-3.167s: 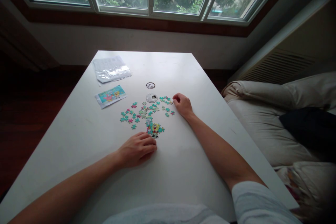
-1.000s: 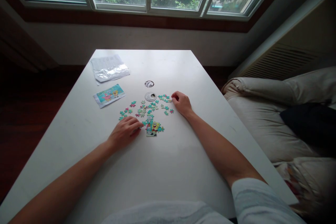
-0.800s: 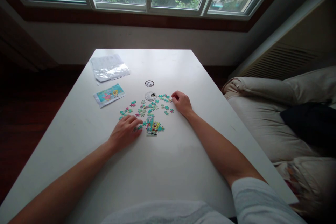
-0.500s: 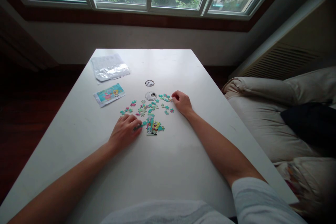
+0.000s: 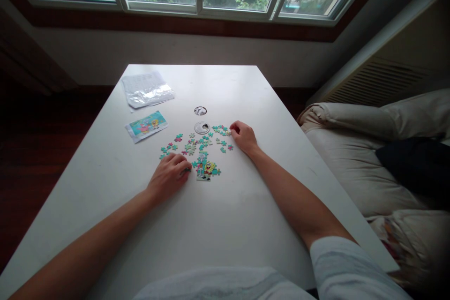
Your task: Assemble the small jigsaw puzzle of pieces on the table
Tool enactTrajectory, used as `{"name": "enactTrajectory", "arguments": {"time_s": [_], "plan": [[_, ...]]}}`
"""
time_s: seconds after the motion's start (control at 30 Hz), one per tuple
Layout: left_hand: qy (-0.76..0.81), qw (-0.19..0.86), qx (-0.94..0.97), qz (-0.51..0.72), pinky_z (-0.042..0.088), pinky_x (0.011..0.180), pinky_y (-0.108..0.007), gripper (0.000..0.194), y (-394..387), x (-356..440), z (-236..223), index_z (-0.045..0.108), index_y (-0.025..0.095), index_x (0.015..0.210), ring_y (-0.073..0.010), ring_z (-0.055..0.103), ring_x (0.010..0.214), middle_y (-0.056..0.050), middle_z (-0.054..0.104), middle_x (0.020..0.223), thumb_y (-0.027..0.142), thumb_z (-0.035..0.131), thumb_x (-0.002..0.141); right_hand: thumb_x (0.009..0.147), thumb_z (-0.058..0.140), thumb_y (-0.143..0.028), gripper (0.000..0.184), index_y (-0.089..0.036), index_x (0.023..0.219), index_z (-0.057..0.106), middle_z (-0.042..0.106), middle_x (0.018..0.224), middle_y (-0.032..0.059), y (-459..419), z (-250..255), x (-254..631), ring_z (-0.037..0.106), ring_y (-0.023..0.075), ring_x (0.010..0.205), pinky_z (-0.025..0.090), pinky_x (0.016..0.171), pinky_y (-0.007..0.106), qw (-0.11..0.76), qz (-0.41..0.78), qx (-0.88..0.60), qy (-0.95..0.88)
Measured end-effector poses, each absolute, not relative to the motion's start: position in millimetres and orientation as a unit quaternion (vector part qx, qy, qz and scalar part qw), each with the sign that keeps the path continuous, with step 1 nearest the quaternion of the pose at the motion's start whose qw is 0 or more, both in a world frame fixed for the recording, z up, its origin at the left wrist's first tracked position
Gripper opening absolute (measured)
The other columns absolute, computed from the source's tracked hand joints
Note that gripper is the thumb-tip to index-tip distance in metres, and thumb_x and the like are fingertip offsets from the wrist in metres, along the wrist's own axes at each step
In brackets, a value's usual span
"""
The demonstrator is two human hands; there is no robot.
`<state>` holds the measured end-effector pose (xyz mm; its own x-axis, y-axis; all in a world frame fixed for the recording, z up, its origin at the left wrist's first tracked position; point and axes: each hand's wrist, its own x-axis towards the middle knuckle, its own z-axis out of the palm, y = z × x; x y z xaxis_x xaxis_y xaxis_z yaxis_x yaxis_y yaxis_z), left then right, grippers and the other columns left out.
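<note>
Pinching small puzzle piece point(image 5: 185, 171), partly hidden by fingers point(image 5: 180, 165): left hand point(image 5: 168, 173), just beside partly assembled puzzle point(image 5: 204, 168) on white table point(image 5: 232, 229). Right hand point(image 5: 243, 138) curled at edge of loose pieces point(image 5: 190, 149); whether it grips one, cannot tell. Loose pieces scattered mostly beyond puzzle. Behind them, two round fittings point(image 5: 199, 128) in line. To left, picture card point(image 5: 146, 126); past it, clear plastic bag point(image 5: 147, 91).
</note>
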<state>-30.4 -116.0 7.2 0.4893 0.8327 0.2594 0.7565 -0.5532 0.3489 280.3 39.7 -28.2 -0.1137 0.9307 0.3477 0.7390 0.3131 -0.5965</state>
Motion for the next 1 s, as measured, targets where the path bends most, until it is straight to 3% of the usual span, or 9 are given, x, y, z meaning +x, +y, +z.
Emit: {"name": "enactTrajectory", "arguments": {"time_s": [0.27, 0.43, 0.57, 0.73, 1.0], "plan": [[0.466, 0.096, 0.853, 0.214, 0.049, 0.088, -0.039, 0.012, -118, -27, 7, 0.062, 0.022, 0.095, -0.0229, 0.058, 0.097, -0.006, 0.067, 0.099, 0.014, 0.055, 0.091, 0.08, 0.054, -0.019, 0.016, -0.021, 0.087, 0.068, 0.066, 0.076, 0.0012, 40, -28, 281, 0.056, 0.0174, 0.072, 0.043, 0.072, 0.029, 0.343, 0.138, -0.572, -0.732], [0.469, 0.119, 0.84, 0.243, 0.05, 0.083, -0.033, 0.019, -120, -29, 3, 0.062, 0.026, 0.111, -0.018, 0.063, 0.089, -0.004, 0.068, 0.101, 0.021, 0.047, 0.101, 0.081, 0.053, -0.019, 0.015, -0.021, 0.087, 0.067, 0.067, 0.077, 0.0018, 38, -25, 279, 0.057, 0.0178, 0.072, 0.044, 0.073, 0.03, 0.355, 0.14, -0.567, -0.73], [0.503, 0.172, 0.777, 0.337, 0.052, 0.071, -0.024, 0.015, -122, -29, 4, 0.058, 0.025, 0.114, -0.0122, 0.065, 0.076, -0.001, 0.068, 0.098, 0.029, 0.052, 0.1, 0.082, 0.054, -0.019, 0.013, -0.021, 0.087, 0.066, 0.068, 0.081, 0.0031, 27, -14, 269, 0.058, 0.0188, 0.075, 0.045, 0.078, 0.032, 0.372, 0.141, -0.539, -0.743], [0.515, 0.199, 0.75, 0.364, 0.053, 0.069, -0.023, 0.011, -123, -27, 8, 0.059, 0.021, 0.09, -0.0124, 0.063, 0.072, 0.001, 0.067, 0.081, 0.03, 0.06, 0.096, 0.082, 0.055, -0.016, 0.013, -0.022, 0.088, 0.065, 0.069, 0.086, 0.0032, 2, 3, 245, 0.06, 0.0195, 0.081, 0.046, 0.085, 0.034, 0.364, 0.199, -0.464, -0.783], [0.533, 0.215, 0.728, 0.373, 0.052, 0.068, -0.022, 0.012, -125, -24, 6, 0.065, 0.024, 0.105, -0.0128, 0.065, 0.077, 0.0, 0.072, 0.093, 0.031, 0.057, 0.098, 0.092, 0.06, -0.026, 0.007, -0.022, 0.094, 0.066, 0.066, 0.085, 0.0024, -41, 15, 207, 0.061, 0.0155, 0.08, 0.05, 0.078, 0.028, 0.33, 0.371, -0.218, -0.84]]}}
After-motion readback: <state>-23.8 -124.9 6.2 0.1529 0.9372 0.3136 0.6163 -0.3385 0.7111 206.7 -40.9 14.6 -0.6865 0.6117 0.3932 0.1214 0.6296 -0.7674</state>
